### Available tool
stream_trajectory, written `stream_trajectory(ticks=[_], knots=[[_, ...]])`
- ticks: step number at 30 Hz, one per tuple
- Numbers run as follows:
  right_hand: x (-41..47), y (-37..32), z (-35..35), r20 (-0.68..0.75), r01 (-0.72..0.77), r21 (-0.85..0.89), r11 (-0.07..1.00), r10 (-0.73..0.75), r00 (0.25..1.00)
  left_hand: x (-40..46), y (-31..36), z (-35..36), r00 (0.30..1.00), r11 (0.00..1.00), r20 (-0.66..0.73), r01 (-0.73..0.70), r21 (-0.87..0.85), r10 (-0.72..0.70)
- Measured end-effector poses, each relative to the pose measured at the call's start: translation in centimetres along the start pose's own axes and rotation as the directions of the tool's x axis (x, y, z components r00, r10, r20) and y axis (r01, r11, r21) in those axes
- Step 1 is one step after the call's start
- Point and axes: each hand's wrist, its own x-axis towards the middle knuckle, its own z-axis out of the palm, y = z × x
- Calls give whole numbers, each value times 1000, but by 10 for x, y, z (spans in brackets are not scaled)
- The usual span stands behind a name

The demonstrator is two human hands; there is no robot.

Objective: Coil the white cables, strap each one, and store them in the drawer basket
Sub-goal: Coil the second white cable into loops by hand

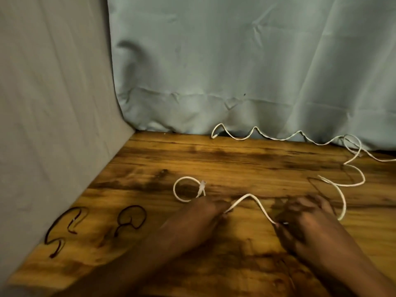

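Note:
A white cable (248,197) lies across the wooden table (235,159). Its near end forms a small loop with a plug (202,187) at centre left. My left hand (205,213) pinches the cable just right of that loop. My right hand (304,215) pinches it further along, so a raised arch of cable spans between the two hands. Past my right hand the cable curls away to the right. A second white cable (278,138) runs in waves along the table's back edge against the curtain. No drawer basket is in view.
Two dark thin straps lie at the table's left front, one (64,228) near the grey cloth wall and one (131,218) beside it. A pale blue curtain (235,71) hangs behind the table. Grey fabric (53,103) closes the left side.

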Motion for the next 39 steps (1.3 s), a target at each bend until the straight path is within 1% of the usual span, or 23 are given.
stream_trajectory(ticks=[2,3,5,7,9,11,12,13,15,16,18,20,21,23,25,27,29,30,31,33,35,36,39], knots=[[-4,-5,-3,-25,-26,-10,1000,26,999,-11,6,0,996,1000,-89,-7,1,7],[-4,-10,-7,-46,-30,-8,1000,29,998,-17,8,-3,982,1000,-188,-9,23,13],[1,-21,-15,-116,-10,7,1000,11,993,-28,15,-14,897,995,-437,-31,91,68],[8,-39,-24,-175,29,55,998,-19,984,-34,12,-26,814,997,-580,22,76,26],[15,-58,-26,-166,98,112,989,-79,983,-31,-4,-36,800,948,-550,315,47,-238],[26,-77,-23,-79,156,129,979,-146,986,-27,-25,-37,752,755,-397,628,188,-526],[34,-86,-20,-17,174,126,977,-173,985,-26,-33,-35,726,682,-314,686,253,-612],[42,-92,-15,35,190,122,974,-195,980,-25,-40,-31,721,665,-267,693,279,-639],[55,-100,-2,67,254,75,964,-259,964,-21,-48,-28,765,743,-279,638,204,-580],[60,-102,4,28,274,52,960,-275,961,-19,-52,-28,778,798,-328,593,104,-536],[65,-100,10,-84,216,138,967,-206,975,-9,-52,-37,779,868,-384,437,-236,-496],[70,-97,12,-203,197,320,927,-136,970,5,-40,-49,797,776,-363,196,-600,-482],[74,-95,12,-257,195,395,898,-96,962,13,-31,-54,810,718,-369,90,-691,-456],[86,-90,6,-325,202,449,870,-52,944,34,-16,-62,821,705,-435,-58,-707,-369],[102,-89,-3,-361,268,431,861,-108,926,51,-11,-67,845,704,-450,-131,-698,-290],[119,-88,-11,-351,327,448,832,-173,920,67,-17,-64,870,722,-429,-134,-679,-242],[138,-84,-11,-332,353,457,816,-211,919,78,-28,-54,847,755,-459,-111,-646,-267],[147,-82,-8,-322,355,457,815,-220,921,82,-35,-47,817,739,-490,-123,-663,-304],[155,-79,0,-316,353,461,814,-221,923,84,-41,-43,775,686,-511,-143,-714,-371],[163,-70,25,-291,335,479,811,-213,933,86,-53,-39,675,490,-503,-234,-840,-540],[160,-64,56,-224,289,483,826,-203,953,85,-60,-44,628,301,-450,-336,-893,-635],[158,-62,69,-190,269,488,830,-200,961,84,-62,-46,626,261,-431,-349,-900,-650],[162,-59,83,-187,234,578,782,-152,970,81,-68,-46,660,258,-379,-277,-925,-649]])
